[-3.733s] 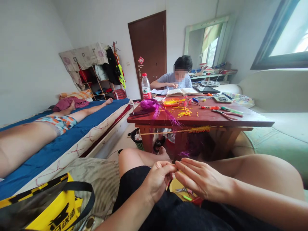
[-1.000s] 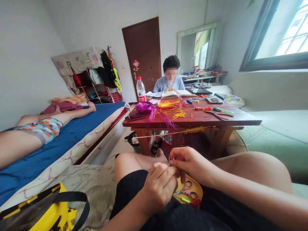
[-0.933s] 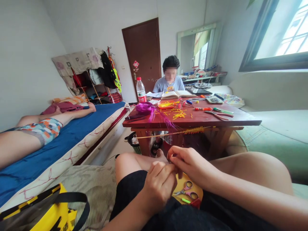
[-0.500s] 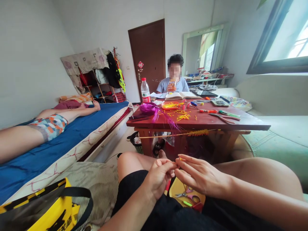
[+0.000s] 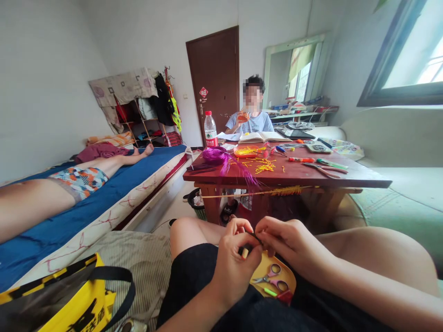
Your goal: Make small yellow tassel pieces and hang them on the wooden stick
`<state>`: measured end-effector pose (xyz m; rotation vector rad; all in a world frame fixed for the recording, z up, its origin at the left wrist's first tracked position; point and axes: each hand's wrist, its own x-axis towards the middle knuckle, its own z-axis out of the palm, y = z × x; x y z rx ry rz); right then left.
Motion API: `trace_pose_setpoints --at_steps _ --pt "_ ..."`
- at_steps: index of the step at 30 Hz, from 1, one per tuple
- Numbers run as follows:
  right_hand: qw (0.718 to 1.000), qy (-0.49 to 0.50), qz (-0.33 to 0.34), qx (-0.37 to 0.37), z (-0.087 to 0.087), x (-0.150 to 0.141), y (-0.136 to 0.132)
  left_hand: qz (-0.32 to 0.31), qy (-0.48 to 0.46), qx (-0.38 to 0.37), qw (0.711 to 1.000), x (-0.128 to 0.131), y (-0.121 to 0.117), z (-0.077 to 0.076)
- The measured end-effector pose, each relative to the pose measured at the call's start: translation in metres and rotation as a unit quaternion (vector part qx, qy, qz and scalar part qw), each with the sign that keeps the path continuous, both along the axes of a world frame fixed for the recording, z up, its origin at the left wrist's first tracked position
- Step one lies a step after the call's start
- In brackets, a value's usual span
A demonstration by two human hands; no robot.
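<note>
The left hand [image 5: 235,260] and the right hand [image 5: 287,240] meet above the lap, each with thumb and fingers pinched on a thin dark piece [image 5: 256,239] between them; the fingers hide most of it. A pale stub [image 5: 245,253] shows through the loop of the left thumb and finger; whether that hand grips it, I cannot tell. Just below the hands, a yellow tray [image 5: 290,273] on the lap holds pink-handled scissors [image 5: 267,278], with a bright green stick [image 5: 270,292] beside them.

On the desk [image 5: 363,177], a bundle of purple fibres [image 5: 216,156] trails over the near edge. Loose yellow pieces [image 5: 265,167] lie near an orange-red dish [image 5: 238,154] holding more of them. Pliers [image 5: 321,170] lie to the right, and a red-capped water bottle [image 5: 210,130] stands behind the fibres. Across the desk, another person [image 5: 256,123] lifts an orange drink [image 5: 244,116] behind an open book [image 5: 265,137].
</note>
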<state>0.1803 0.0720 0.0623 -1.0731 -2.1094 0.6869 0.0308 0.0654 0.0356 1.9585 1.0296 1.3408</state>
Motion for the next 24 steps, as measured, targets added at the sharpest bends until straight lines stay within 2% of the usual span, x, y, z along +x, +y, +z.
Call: trace_pose_setpoints --at_steps 2,4,6,11,13,15,16,17,18,19,20,21,22,24 --pt "0.992 0.070 0.003 -0.107 0.002 -0.002 0.001 0.023 0.074 0.129 0.989 -0.002 -0.001 0.000" --pt "0.974 0.132 0.018 -0.182 0.003 -0.004 0.004 0.025 0.135 0.248 0.959 -0.004 -0.001 -0.001" --pt "0.956 0.171 0.031 -0.235 0.001 -0.005 0.008 0.014 0.182 0.324 0.928 -0.008 0.001 -0.003" --pt "0.933 0.191 0.055 -0.301 -0.002 -0.007 0.016 -0.006 0.245 0.415 0.876 -0.015 0.005 -0.006" --pt "0.947 0.163 0.045 -0.274 -0.001 -0.007 0.015 -0.013 0.255 0.407 0.877 -0.014 0.005 -0.004" --pt "0.985 0.080 0.007 -0.152 0.001 -0.006 0.011 -0.010 0.234 0.341 0.911 -0.012 0.005 0.002" --pt "0.999 0.024 -0.001 -0.045 0.002 -0.005 0.009 -0.003 0.207 0.276 0.938 -0.010 0.005 0.005" --pt "0.996 -0.034 0.007 0.082 0.002 -0.003 0.007 0.003 0.170 0.191 0.967 -0.008 0.005 0.009" --pt "0.973 -0.086 0.030 0.213 0.001 -0.001 0.006 0.006 0.123 0.089 0.988 -0.006 0.006 0.012" --pt "0.933 -0.127 0.063 0.332 0.000 0.001 0.005 0.000 0.066 -0.021 0.998 -0.004 0.007 0.015" --pt "0.886 -0.154 0.094 0.427 -0.002 0.003 0.005 -0.016 0.003 -0.130 0.991 -0.003 0.007 0.017" --pt "0.845 -0.173 0.115 0.494 -0.004 0.005 0.005 -0.039 -0.061 -0.231 0.970 -0.003 0.009 0.017" --pt "0.816 -0.187 0.122 0.533 -0.006 0.007 0.005 -0.066 -0.123 -0.318 0.938 -0.003 0.010 0.017" --pt "0.793 -0.208 0.117 0.561 -0.009 0.009 0.005 -0.109 -0.220 -0.433 0.867 -0.004 0.012 0.014"
